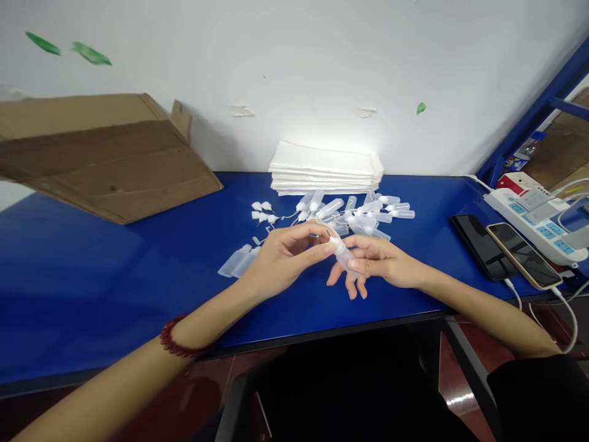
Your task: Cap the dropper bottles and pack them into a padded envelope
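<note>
Pinching one bottle point(344, 258), left hand point(283, 258) at its tip, right hand point(380, 263) round its body, near the table's point(92, 276) front edge, pile point(363, 212) just beyond, bare surface leftward.

On the blue table point(92, 276) before you, a flattened cardboard box point(105, 159) lies far left, a stack of white sheets point(324, 169) sits against the wall point(294, 67), and two phones point(478, 245) lie side by side near a white power strip point(529, 218) at your right.
</note>
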Motion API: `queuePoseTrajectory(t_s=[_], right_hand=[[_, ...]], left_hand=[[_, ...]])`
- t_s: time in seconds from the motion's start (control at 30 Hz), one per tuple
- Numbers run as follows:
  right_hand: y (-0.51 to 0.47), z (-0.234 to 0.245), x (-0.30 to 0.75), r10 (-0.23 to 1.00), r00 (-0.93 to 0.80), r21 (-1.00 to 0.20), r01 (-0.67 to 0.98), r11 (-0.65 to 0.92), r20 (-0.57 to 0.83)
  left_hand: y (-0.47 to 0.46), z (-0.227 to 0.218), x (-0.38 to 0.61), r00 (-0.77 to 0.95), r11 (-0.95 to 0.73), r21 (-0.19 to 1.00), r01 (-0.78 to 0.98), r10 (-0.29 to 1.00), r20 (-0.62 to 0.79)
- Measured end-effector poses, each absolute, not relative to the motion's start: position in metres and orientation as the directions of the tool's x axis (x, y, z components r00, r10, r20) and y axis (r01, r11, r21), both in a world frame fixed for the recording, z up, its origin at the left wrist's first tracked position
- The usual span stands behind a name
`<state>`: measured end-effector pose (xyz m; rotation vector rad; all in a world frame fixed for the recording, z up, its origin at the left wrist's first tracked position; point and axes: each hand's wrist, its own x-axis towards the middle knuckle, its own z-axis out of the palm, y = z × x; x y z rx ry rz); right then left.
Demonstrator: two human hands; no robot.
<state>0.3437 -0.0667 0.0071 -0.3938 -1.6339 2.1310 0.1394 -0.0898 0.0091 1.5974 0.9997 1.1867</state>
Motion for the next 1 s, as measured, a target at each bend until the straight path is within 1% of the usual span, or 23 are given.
queuePoseTrajectory(t_s=[0.07, 0.13, 0.2, 0.27, 0.33, 0.5, 0.6, 0.67, 0.8, 1.0], right_hand=[[-0.0667, 0.0068, 0.3447, 0.490, -0.871, -0.952, -0.184, -0.245, 0.042], [-0.0666, 0.0058, 0.3456, 0.485, -0.873, -0.941, -0.210, -0.265, 0.059], [-0.0666, 0.0045, 0.3461, 0.466, -0.883, -0.930, -0.217, -0.295, 0.059], [-0.0669, 0.0032, 0.3464, 0.446, -0.893, -0.916, -0.219, -0.335, 0.050], [-0.0674, 0.0024, 0.3467, 0.432, -0.901, -0.899, -0.224, -0.377, 0.043], [-0.0669, 0.0023, 0.3490, 0.368, -0.929, -0.864, -0.205, -0.460, 0.025], [-0.0658, 0.0025, 0.3508, 0.318, -0.948, -0.858, -0.183, -0.480, 0.024], [-0.0655, 0.0028, 0.3517, 0.309, -0.951, -0.861, -0.176, -0.477, 0.023], [-0.0669, 0.0053, 0.3519, 0.338, -0.941, -0.889, -0.166, -0.427, 0.013], [-0.0708, 0.0119, 0.3510, 0.389, -0.921, -0.950, -0.105, -0.295, -0.019]], left_hand=[[-0.0895, 0.0095, 0.1373, 0.277, -0.275, 0.957, 0.089, 0.930, 0.241], [-0.0893, 0.0095, 0.1357, 0.332, -0.304, 0.950, 0.074, 0.906, 0.264], [-0.0894, 0.0099, 0.1351, 0.369, -0.406, 0.910, 0.081, 0.861, 0.351], [-0.0897, 0.0108, 0.1352, 0.388, -0.529, 0.842, 0.104, 0.801, 0.456], [-0.0899, 0.0117, 0.1353, 0.412, -0.602, 0.788, 0.133, 0.756, 0.508], [-0.0897, 0.0129, 0.1330, 0.479, -0.606, 0.778, 0.164, 0.739, 0.474], [-0.0897, 0.0140, 0.1305, 0.517, -0.604, 0.777, 0.176, 0.729, 0.449], [-0.0902, 0.0150, 0.1293, 0.526, -0.600, 0.779, 0.184, 0.730, 0.437], [-0.0915, 0.0173, 0.1298, 0.507, -0.563, 0.806, 0.183, 0.756, 0.413], [-0.0918, 0.0193, 0.1332, 0.471, -0.502, 0.847, 0.173, 0.798, 0.376]])
